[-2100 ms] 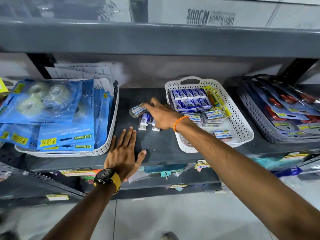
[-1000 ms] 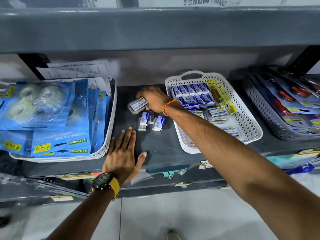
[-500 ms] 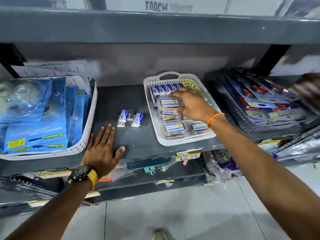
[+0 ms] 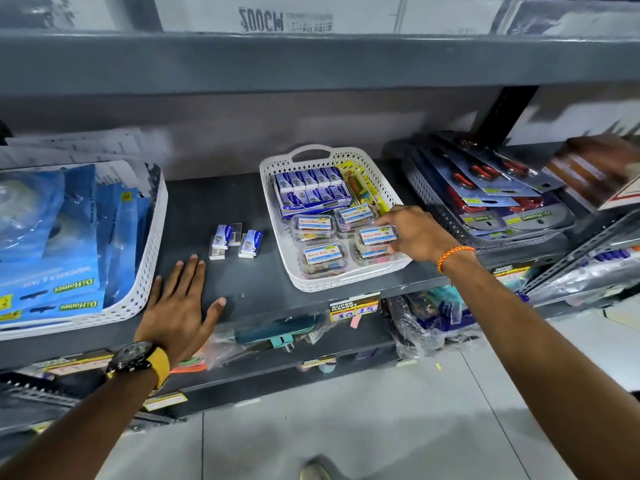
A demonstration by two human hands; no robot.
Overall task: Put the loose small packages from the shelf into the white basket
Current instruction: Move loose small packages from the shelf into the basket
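The white basket (image 4: 313,285) stands on the dark shelf and holds blue boxes, a yellow pack and several clear labelled boxes. My right hand (image 4: 417,233) reaches over its right front corner, with the fingers closed on one clear labelled box (image 4: 375,235) that sits on top of others there. To the left of the basket, a few small blue-and-white packages (image 4: 221,240) (image 4: 250,242) lie loose on the shelf. My left hand (image 4: 180,303) rests flat and spread on the shelf's front edge, just in front of those packages and not touching them.
A white basket of blue tape packs (image 4: 145,258) fills the shelf's left end. A grey basket of carded scissors (image 4: 485,202) stands right of the white one. The shelf above (image 4: 311,60) overhangs closely. Bagged goods hang below the shelf edge.
My right hand lifted a clear labelled box off the shelf, carried it right and now holds it over the basket's right front corner. My left hand stayed flat on the shelf.
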